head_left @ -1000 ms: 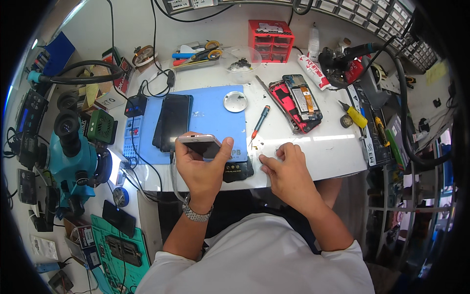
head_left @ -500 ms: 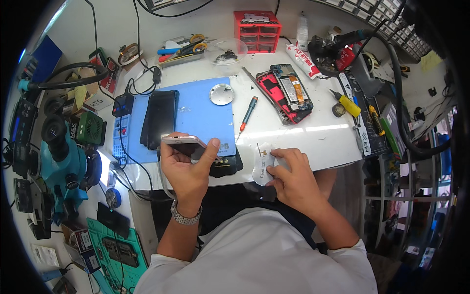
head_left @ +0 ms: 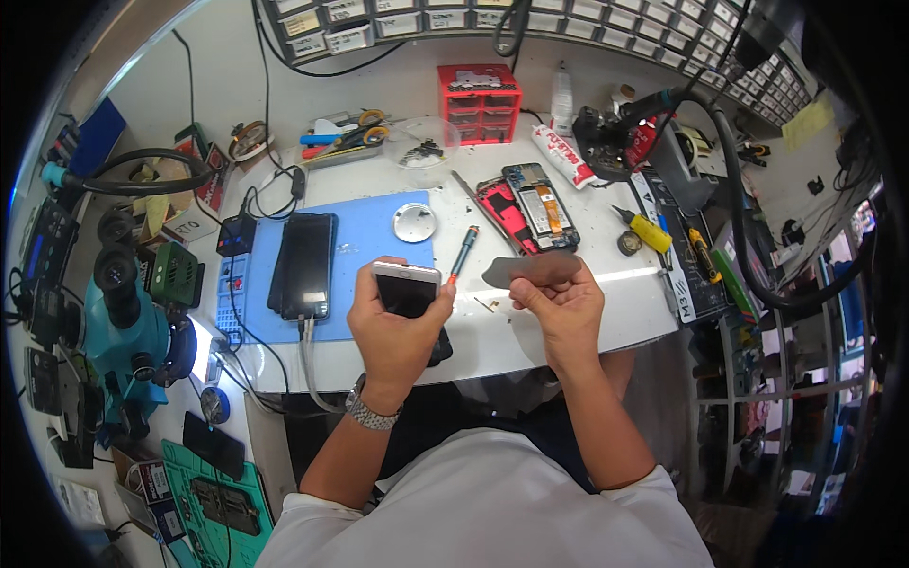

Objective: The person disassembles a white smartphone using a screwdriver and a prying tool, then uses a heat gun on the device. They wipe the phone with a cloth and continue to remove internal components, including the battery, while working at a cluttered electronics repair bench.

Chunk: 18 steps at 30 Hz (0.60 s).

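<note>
The phone (head_left: pixel 408 292) was clamped between the thumb and fingers of the left hand (head_left: pixel 391 331), its top edge directed away from the palm. A thin sheet (head_left: pixel 511 273) was pinched in the right hand (head_left: pixel 571 308), its free end directed left of the fingertips. Half a second earlier, the sheet had been held at the near edge of the table (head_left: pixel 630 305), pale face shown; a dark grey face was now presented. The phone's lower part was hidden by the left hand, the sheet's right end partly by fingers.
</note>
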Each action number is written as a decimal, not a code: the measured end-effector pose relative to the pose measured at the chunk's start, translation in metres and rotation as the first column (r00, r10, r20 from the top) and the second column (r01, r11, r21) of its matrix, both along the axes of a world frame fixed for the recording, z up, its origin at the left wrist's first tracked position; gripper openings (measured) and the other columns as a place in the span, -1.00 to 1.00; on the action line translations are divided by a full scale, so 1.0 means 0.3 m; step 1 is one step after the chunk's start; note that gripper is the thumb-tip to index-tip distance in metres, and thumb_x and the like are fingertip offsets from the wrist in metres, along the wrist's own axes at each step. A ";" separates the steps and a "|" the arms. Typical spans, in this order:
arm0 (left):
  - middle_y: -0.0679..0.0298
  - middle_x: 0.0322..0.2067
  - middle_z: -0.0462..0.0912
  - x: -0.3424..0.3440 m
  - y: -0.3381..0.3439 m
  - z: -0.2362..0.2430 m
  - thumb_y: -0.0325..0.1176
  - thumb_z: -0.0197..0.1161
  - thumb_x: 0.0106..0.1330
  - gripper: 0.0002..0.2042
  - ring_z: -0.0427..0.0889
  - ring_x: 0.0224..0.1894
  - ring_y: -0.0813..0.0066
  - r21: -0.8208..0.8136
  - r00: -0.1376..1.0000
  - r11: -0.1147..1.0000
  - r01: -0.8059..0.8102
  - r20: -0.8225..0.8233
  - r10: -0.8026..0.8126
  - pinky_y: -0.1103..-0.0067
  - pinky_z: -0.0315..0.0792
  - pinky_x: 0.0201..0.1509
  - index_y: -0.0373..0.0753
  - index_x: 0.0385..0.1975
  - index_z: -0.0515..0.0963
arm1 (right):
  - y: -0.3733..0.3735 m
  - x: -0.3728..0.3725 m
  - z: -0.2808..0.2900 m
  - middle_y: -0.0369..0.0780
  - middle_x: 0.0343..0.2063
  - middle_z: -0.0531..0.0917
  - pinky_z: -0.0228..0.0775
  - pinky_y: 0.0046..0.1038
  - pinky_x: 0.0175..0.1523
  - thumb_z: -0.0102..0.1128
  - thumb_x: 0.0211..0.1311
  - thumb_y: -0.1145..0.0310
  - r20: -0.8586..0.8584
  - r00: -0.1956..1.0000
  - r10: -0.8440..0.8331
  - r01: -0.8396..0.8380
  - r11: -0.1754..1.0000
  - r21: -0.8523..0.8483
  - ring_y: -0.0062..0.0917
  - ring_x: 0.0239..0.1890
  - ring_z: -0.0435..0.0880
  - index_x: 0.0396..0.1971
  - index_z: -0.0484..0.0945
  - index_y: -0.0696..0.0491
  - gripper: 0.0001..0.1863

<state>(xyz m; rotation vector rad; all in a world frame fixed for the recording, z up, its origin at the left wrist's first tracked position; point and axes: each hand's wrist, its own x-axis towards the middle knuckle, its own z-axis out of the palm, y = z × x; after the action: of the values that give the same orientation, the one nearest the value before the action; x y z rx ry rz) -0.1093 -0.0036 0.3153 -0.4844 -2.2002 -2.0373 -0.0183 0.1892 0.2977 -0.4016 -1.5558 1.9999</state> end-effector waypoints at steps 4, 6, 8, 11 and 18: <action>0.26 -0.25 0.81 -0.005 0.011 0.010 -0.49 0.73 0.18 -0.53 0.80 -0.25 0.59 -0.016 1.000 1.000 0.007 -0.030 -0.007 0.53 0.72 -0.13 -0.32 0.04 0.61 | -0.003 -0.047 -0.010 -0.08 -0.04 0.87 0.76 -0.40 -0.15 0.52 0.48 0.60 -0.210 0.977 0.037 -0.045 0.998 -0.036 -0.39 -0.01 0.90 0.18 0.69 0.18 -0.66; 0.25 -0.26 0.81 -0.005 0.003 -0.001 -0.48 0.73 0.16 -0.53 0.81 -0.26 0.56 -0.058 0.997 0.998 -0.010 -0.074 0.006 0.50 0.72 -0.14 -0.31 0.01 0.62 | -0.033 -0.057 0.068 -0.09 -0.03 0.87 0.77 -0.41 -0.08 0.50 0.52 0.56 -0.248 0.963 0.104 -0.157 0.966 -0.206 -0.38 -0.03 0.90 0.17 0.69 0.19 -0.69; 0.28 -0.25 0.81 -0.005 0.002 -0.008 -0.49 0.75 0.16 -0.51 0.79 -0.23 0.62 -0.078 0.996 0.997 -0.003 -0.089 -0.004 0.56 0.70 -0.11 -0.33 0.03 0.61 | -0.054 -0.067 0.118 -0.09 -0.02 0.87 0.78 -0.42 -0.02 0.48 0.55 0.55 -0.249 0.958 0.145 -0.205 0.950 -0.237 -0.38 -0.04 0.90 0.18 0.68 0.21 -0.70; 0.29 -0.24 0.82 -0.007 0.002 -0.016 -0.49 0.76 0.17 -0.50 0.78 -0.22 0.65 -0.091 0.995 0.996 0.006 -0.094 -0.014 0.58 0.68 -0.10 -0.33 0.04 0.61 | -0.066 -0.072 0.127 -0.09 -0.02 0.86 0.80 -0.40 0.05 0.45 0.58 0.56 -0.221 0.961 0.168 -0.185 0.981 -0.057 -0.38 -0.04 0.90 0.21 0.68 0.24 -0.70; 0.29 -0.24 0.82 -0.012 0.008 -0.016 -0.49 0.75 0.16 -0.51 0.78 -0.22 0.65 -0.055 0.995 0.998 0.033 -0.094 -0.038 0.58 0.69 -0.12 -0.32 0.04 0.61 | -0.090 -0.061 0.104 -0.13 -0.03 0.86 0.74 -0.45 0.18 0.47 0.53 0.62 -0.161 0.978 0.135 -0.087 0.957 0.276 -0.53 -0.01 0.85 0.11 0.73 0.29 -0.77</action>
<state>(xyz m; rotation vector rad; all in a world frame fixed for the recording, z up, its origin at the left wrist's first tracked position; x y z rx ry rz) -0.1128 -0.0014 0.3106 -0.6168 -2.2100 -1.9340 -0.0367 0.1622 0.3291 -0.0261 -1.7347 1.8155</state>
